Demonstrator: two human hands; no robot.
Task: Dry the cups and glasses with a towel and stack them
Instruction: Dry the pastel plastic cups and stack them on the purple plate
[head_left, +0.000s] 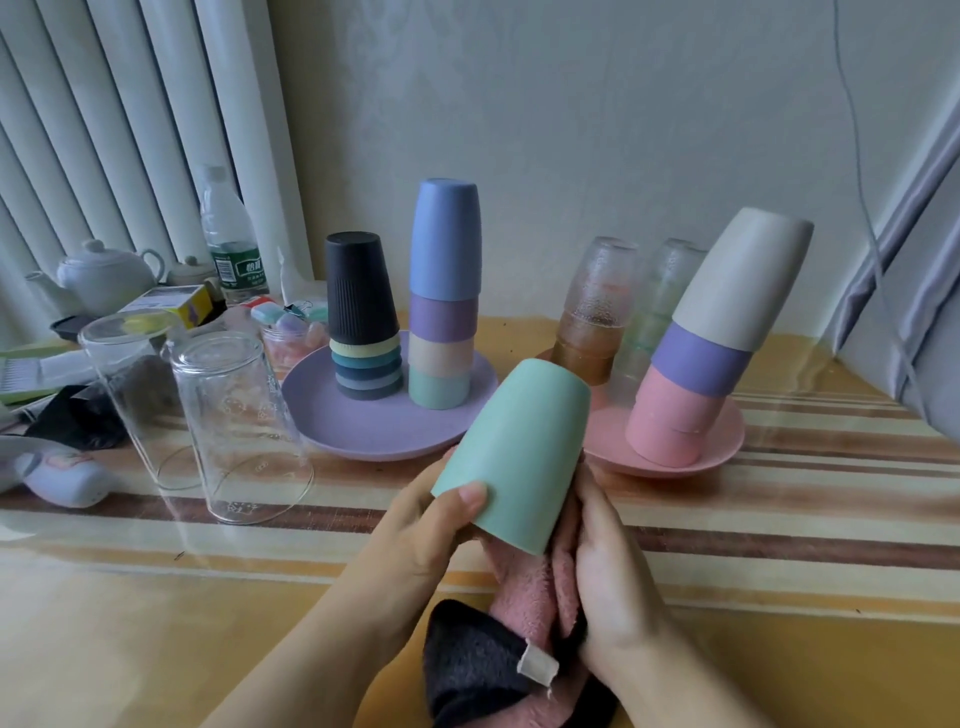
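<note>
My left hand (431, 525) grips a mint green cup (517, 452) near its rim, mouth down and tilted toward me. A pink and dark grey towel (530, 592) is pushed up into the cup's mouth, and my right hand (610, 566) holds the towel. Two clear glasses (234, 421) stand upside down at the left. On a purple plate (363, 431) stand a stack topped by a black cup (358, 291) and a stack topped by a blue cup (444, 244). A pink plate (717, 457) carries a leaning stack topped by a beige cup (748, 280) and stacked textured glasses (597, 312).
The striped tablecloth (779, 519) lies under a clear cover. At the back left sit a white teapot (104, 275), a water bottle (228, 239), small boxes and clutter. A grey curtain (914, 312) hangs at the right, and a thin cable (857, 156) runs down the wall.
</note>
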